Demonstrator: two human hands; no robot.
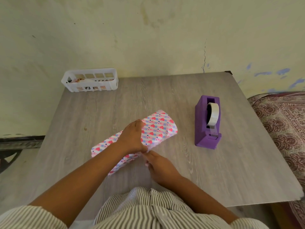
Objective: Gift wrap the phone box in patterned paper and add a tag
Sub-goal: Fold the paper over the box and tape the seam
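- Head view. Landmark: the wrapped phone box (158, 128), covered in white paper with pink hearts and blue squares, lying diagonally near the middle of the grey wood-grain surface (231, 171).
- Left hand (133, 138): lies across the top of the box at its middle, palm down, fingers laid flat and pressing on the paper. Nothing curled round.
- Right hand (159, 166): at the near long side of the box, just below the left hand. Its grip looks pinched on a paper edge or a bit of tape there; the spot is blurred, so which one, cannot tell.
- Purple tape dispenser (207, 123): right of the box, apart from it, upright, with a clear tape roll (213, 115) in its cradle.
- White slotted basket (90, 82): beyond the box to the far left, at the surface's far corner against the wall. Small printed pieces inside, too small to name.
- Patterned maroon cloth (283, 129): further right than the dispenser, off the surface's edge.
- Striped shirt (148, 210): nearest the camera, below the box.
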